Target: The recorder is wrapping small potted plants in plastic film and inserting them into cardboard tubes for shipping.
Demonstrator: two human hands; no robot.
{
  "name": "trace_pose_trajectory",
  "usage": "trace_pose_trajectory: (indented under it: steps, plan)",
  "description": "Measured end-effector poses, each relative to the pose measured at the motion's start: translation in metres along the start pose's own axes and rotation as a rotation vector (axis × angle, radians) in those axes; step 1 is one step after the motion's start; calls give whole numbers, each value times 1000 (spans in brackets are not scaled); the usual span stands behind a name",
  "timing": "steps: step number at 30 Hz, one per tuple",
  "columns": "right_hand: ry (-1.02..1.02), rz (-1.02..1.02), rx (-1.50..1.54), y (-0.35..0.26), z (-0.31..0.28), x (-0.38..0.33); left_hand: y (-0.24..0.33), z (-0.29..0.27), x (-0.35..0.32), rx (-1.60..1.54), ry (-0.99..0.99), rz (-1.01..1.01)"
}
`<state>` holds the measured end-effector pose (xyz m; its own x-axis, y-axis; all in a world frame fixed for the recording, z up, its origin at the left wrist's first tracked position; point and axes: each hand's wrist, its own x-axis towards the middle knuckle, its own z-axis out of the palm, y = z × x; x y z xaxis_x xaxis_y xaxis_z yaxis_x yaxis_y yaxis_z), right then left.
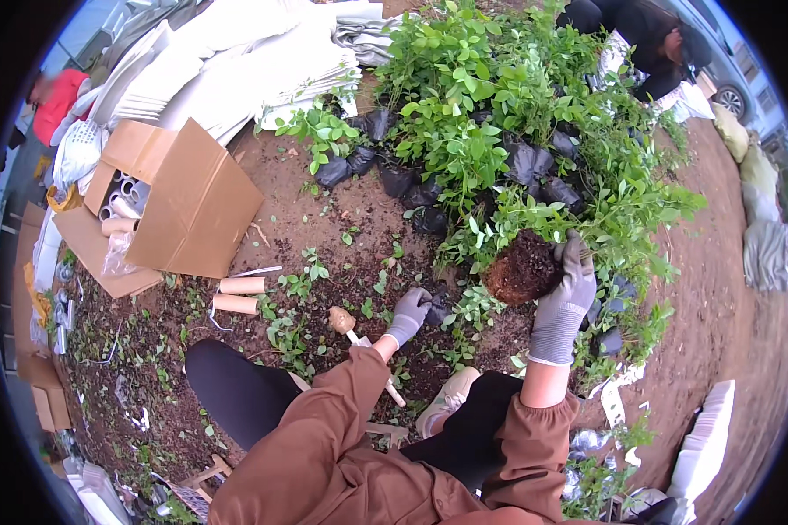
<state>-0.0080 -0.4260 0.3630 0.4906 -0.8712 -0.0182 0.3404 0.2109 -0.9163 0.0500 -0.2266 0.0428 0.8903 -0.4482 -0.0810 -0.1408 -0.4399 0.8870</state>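
Observation:
My right hand (566,296), in a grey glove, holds up a leafy seedling by its bare brown root ball (524,268). My left hand (409,315), also gloved in grey, reaches down to the soil and grips a crumpled black plastic bag (438,311). A small tool with a pale wooden handle (342,321) lies on the ground just left of that hand. Behind them stands a dense group of green seedlings (464,87) in black bags.
An open cardboard box (188,206) holding rolls lies at the left, with two cardboard tubes (239,294) beside it. White sheets (228,70) are piled behind. A person (643,35) crouches at the top right; another in red (57,101) at far left. White sacks (705,446) lie at right.

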Motion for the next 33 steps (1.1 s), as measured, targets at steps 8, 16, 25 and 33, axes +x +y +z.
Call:
trace_pose_trajectory:
  steps: [8, 16, 25, 33]
  plan:
    - [-140, 130, -229, 7, -13, -3, -1, -57, -74, 322, -215, -62]
    - [-579, -171, -624, 33, -27, 8, -6, -65, -112, 160, -293, -230]
    - [70, -27, -644, -6, -250, 3, -33, -73, -100, 70, -204, -159]
    - [302, 435, -637, 146, -480, -156, 20, -75, -24, 300, -163, -409]
